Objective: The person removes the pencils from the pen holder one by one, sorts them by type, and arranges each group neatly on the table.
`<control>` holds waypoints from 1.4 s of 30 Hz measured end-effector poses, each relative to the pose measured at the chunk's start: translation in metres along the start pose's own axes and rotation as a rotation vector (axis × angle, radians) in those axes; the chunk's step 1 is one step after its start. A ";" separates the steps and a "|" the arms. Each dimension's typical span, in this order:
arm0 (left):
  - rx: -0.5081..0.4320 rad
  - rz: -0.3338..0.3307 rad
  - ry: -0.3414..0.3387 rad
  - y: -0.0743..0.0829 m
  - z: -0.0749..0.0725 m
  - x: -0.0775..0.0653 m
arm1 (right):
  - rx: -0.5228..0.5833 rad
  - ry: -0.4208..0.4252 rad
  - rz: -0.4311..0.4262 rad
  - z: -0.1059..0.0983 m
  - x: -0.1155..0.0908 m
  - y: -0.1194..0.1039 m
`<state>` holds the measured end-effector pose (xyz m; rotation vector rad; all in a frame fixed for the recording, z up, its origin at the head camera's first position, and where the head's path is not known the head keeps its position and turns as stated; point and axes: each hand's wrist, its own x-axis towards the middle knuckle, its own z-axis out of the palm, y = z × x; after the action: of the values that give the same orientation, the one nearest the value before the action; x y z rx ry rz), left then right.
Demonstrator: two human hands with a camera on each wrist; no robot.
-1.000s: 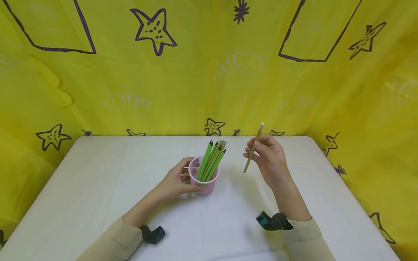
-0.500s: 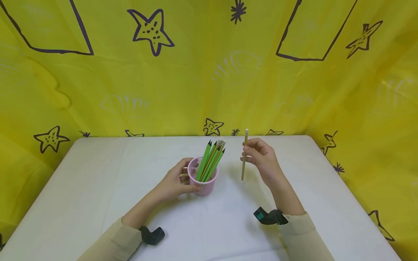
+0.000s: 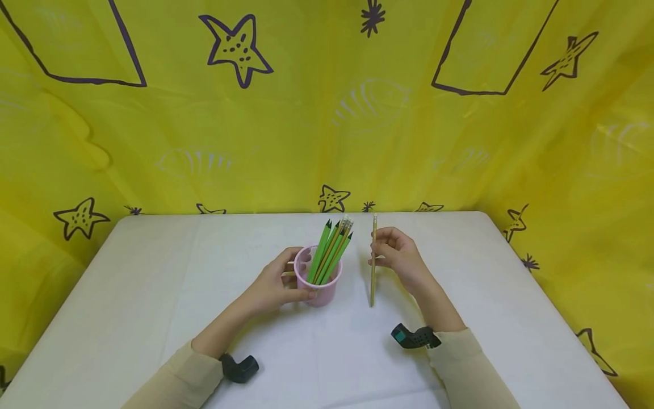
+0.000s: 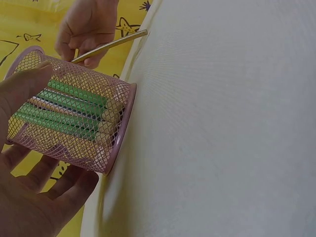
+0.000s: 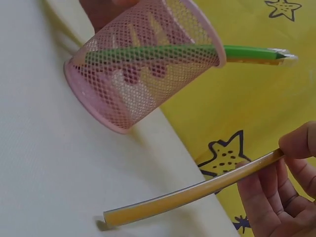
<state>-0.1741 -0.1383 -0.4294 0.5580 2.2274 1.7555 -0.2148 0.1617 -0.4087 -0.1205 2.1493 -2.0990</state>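
Note:
A pink mesh pencil cup (image 3: 322, 296) stands on the white table, and my left hand (image 3: 272, 287) grips its side, thumb in front and fingers behind. Green pencils (image 3: 318, 254) with dark points up lean inside it, among gold ones with white erasers. To the right of the cup, my right hand (image 3: 401, 257) pinches a gold pencil (image 3: 373, 284) between thumb and fingers. This pencil is nearly upright with its eraser on top. In the right wrist view, the flat lower end of the pencil (image 5: 163, 203) is at or just above the tabletop; contact is unclear.
The white table (image 3: 153, 295) ends at a yellow cloth (image 3: 301, 113) with drawn stars, which hangs behind and at both sides. A black wrist camera (image 3: 239, 368) is on the left sleeve, and another black camera (image 3: 415, 336) is on the right.
My right hand has come left and down toward the cup, bringing the gold pencil from a slant to nearly upright and lower. The left hand and cup have stayed put.

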 end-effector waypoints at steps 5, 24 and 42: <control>0.007 -0.006 0.006 0.000 0.000 0.000 | -0.036 0.024 0.035 0.002 0.003 0.005; 0.012 0.001 0.010 0.001 -0.004 0.000 | -0.548 0.124 0.016 0.012 0.011 0.029; 0.029 -0.004 0.016 0.000 0.000 0.000 | -0.573 0.120 -0.159 0.021 0.000 0.015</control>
<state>-0.1742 -0.1388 -0.4295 0.5478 2.2667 1.7341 -0.2109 0.1413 -0.4237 -0.2322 2.8375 -1.5224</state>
